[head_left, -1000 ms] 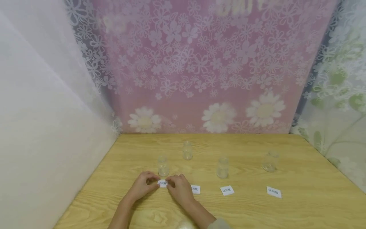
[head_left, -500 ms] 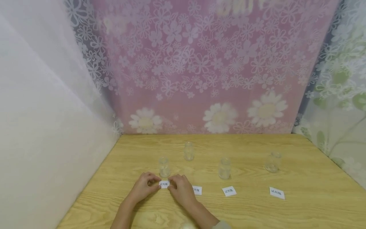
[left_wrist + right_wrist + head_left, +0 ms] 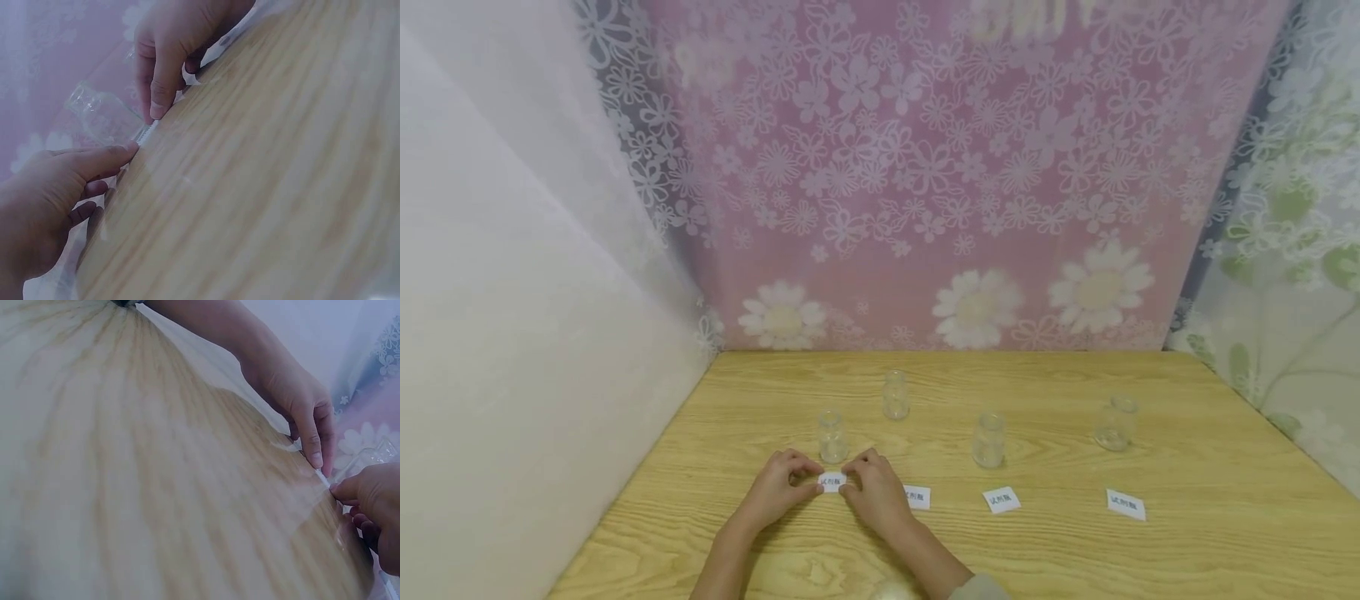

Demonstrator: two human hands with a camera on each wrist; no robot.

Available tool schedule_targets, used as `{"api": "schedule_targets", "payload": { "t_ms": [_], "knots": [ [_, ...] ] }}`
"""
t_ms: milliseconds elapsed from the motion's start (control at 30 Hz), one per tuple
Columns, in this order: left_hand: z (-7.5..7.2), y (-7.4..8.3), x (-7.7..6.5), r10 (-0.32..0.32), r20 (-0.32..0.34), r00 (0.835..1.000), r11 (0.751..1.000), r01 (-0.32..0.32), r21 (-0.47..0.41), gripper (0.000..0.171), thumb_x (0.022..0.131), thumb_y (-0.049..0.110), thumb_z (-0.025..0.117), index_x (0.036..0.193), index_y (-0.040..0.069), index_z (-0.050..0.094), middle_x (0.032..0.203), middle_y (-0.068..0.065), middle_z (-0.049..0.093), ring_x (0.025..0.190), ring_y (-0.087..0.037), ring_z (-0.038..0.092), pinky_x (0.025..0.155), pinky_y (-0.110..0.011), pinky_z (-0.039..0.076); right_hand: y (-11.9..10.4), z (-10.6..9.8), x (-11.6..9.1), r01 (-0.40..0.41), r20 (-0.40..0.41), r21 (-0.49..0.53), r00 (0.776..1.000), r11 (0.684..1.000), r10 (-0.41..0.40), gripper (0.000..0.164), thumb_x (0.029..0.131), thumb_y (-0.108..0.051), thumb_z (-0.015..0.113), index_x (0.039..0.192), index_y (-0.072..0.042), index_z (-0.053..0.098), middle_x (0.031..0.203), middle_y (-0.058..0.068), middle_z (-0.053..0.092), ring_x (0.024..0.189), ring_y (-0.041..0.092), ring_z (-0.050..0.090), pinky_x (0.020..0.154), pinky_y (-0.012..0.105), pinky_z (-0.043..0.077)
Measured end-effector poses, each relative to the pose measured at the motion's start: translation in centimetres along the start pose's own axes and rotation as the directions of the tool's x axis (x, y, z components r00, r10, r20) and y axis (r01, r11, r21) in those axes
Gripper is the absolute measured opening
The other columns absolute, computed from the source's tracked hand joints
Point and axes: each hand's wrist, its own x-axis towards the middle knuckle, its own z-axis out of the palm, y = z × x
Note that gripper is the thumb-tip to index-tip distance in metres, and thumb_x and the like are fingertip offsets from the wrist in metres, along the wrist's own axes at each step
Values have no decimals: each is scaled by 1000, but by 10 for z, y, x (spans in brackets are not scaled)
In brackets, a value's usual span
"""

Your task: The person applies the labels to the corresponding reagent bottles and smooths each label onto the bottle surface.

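Note:
In the head view a small white paper label [image 3: 831, 482] with printed black characters lies on the table, its ends between my two hands. My left hand [image 3: 777, 486] pinches the left end with thumb and fingertips, while the right hand [image 3: 877, 494] pinches the opposite end. The left wrist view shows the label [image 3: 147, 132] as a thin white strip between the fingertips, low against the tabletop. Just behind it stands a clear glass bottle [image 3: 832, 437], which neither hand appears to hold. A second label [image 3: 917, 497] is partly covered by my right hand.
Two more labels lie to the right, a nearer label [image 3: 1002, 500] and a farther label [image 3: 1126, 504]. Other clear glass bottles stand behind: a back bottle [image 3: 896, 395], a middle bottle [image 3: 988, 442] and a right bottle [image 3: 1116, 423]. Flowered cloth [image 3: 880, 208] rises behind the wooden table [image 3: 1045, 558].
The head view has shifted slightly, moving everything a little to the right in the picture. Both hands stay at the same label with hardly any visible movement.

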Motion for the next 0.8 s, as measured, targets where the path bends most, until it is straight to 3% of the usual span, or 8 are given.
{"api": "schedule_targets", "payload": {
  "t_ms": [367,633,800],
  "knots": [
    [-1,0,-1,-12,-7,1000,1000,12,14,20,79,22,72,96,12,67,100,2,54,90,-18,42,74,-33,41,-4,-1,1,-44,34,43,999,998,42,21,79,-12,72,98,-5,66,96,-1,50,81,14,47,65,24,45],
    [0,-1,-2,-2,10,1000,1000,2,-10,25,80,24,71,101,11,67,105,-1,53,93,-20,42,77,-38,42,-4,0,1,-37,26,29,999,999,36,19,80,-13,71,96,-6,67,94,-2,50,83,15,50,65,26,45],
    [1,-2,0,17,9,1000,999,-16,-37,27,80,22,72,103,11,65,103,-1,55,93,-21,44,78,-38,42,-2,-1,1,-31,-2,21,1000,999,31,26,79,-14,71,103,-5,65,96,0,52,87,18,52,68,29,46]
  ]
}}
